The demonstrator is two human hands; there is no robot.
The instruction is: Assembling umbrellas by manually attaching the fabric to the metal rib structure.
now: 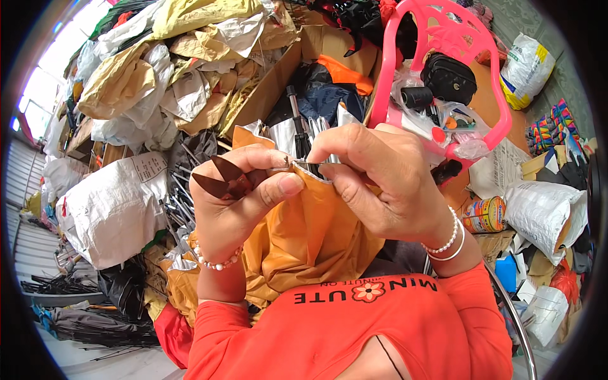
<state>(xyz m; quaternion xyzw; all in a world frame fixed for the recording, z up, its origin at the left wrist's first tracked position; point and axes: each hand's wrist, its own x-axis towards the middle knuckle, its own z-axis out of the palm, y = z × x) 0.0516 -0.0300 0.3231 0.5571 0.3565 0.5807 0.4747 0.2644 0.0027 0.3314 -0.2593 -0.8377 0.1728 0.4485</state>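
Orange umbrella fabric (304,221) hangs in folds over my lap, its silvery underside showing at the edge. My left hand (237,190) pinches that edge between thumb and forefinger. A dark brown piece with two pointed, blade-like ends (221,178) is tucked in the same hand; its other end is hidden. Facing it, my right hand (383,174) is closed in a pinch at the hem, on a thin metal piece too small to tell as needle or rib tip. Just beyond the fingertips rises an umbrella shaft (294,104) with metal ribs around it.
Crumpled fabric (190,69) is heaped at the far left, with a white sack (117,209) nearer. A pink plastic chair (380,82) at the far right carries a black pouch (449,77) and a thread spool (417,97). A yellow-orange tin (485,215) is at the right.
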